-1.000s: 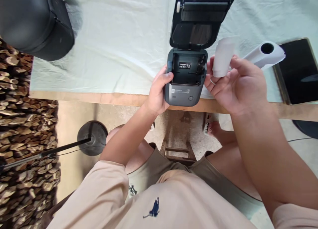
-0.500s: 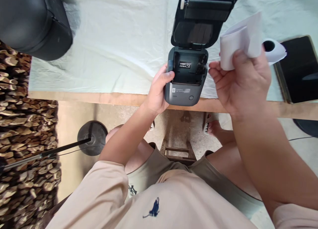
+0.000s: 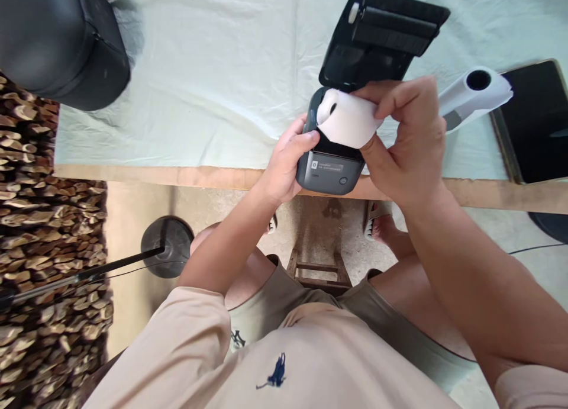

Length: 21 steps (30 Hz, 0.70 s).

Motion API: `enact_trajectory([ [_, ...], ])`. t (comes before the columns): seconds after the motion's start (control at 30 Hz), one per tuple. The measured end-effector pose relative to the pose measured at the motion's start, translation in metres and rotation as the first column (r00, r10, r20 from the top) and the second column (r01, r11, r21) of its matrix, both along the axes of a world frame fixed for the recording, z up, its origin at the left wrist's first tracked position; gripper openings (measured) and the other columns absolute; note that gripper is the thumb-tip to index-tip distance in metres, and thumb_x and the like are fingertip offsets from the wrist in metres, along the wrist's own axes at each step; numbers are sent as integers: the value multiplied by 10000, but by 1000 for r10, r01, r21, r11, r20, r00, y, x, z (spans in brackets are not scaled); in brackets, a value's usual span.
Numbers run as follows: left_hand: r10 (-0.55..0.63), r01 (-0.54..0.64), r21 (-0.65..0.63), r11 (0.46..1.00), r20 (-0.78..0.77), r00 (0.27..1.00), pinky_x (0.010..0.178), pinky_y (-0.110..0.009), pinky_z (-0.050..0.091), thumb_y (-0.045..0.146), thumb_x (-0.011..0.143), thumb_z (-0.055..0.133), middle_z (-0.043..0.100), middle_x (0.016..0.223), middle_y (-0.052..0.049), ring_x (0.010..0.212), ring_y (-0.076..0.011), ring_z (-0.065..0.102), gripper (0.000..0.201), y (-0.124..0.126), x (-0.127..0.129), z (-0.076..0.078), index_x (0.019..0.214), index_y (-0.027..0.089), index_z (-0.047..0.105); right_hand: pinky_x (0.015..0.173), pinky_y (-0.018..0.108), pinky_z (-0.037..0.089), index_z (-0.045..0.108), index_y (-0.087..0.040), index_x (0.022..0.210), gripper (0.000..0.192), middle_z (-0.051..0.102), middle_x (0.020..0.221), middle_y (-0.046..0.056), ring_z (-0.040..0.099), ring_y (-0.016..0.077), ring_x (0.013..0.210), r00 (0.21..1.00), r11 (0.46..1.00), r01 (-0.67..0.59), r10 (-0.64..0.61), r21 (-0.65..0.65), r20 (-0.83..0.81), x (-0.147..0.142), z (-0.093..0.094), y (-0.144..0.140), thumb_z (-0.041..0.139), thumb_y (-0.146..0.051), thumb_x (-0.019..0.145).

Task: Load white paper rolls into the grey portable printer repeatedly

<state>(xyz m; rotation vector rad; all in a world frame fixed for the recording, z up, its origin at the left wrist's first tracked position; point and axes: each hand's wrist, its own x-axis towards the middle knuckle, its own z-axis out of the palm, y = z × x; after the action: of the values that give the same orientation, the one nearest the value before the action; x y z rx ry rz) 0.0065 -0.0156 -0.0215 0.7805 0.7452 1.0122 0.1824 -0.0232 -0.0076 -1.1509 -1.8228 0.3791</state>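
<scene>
A small dark grey label printer (image 3: 331,175) is held over the table's front edge, its lid (image 3: 381,39) swung up and back. My left hand (image 3: 286,160) grips its left side, thumb on the rim of the paper bay. Between the thumb and fingers of my right hand (image 3: 408,137) is a white paper roll (image 3: 348,119), tilted, its left end in the mouth of the bay. Its core hole faces left. The roll covers most of the bay, so how deep it sits cannot be seen.
Right of my right hand lies another white roll (image 3: 477,95) with a dark core, beside a black tablet (image 3: 539,122). A black bag (image 3: 62,45) stands at the table's left. Below are a round stand base (image 3: 166,246), a wooden stool (image 3: 317,270) and stacked firewood (image 3: 53,249).
My right hand has brought the paper roll leftward into the mouth of the printer's bay. The printer has tilted slightly, its lid shifting right, and the other roll is now more exposed.
</scene>
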Motion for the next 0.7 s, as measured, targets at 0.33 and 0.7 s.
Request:
enact_trajectory([
  [0.33,-2,2,-14,1000,43,999,879,-362,583,397,877,631,687,994,-43,1116,-280,688,325,-2,1,1,1127,197,578,827,415,518,440,-291,1261,449,654,1126,51,677,227,1013,988,999,20,-27,50,154,9,2,0,591,-248,840],
  [0.7,18,-18,-10,1000,7,1000,700,-212,564,398,888,654,658,905,21,814,-120,698,272,-4,0,2,1079,211,606,860,378,547,529,-275,1151,332,632,1082,21,649,208,984,953,985,81,-121,149,279,10,5,-5,619,-268,832],
])
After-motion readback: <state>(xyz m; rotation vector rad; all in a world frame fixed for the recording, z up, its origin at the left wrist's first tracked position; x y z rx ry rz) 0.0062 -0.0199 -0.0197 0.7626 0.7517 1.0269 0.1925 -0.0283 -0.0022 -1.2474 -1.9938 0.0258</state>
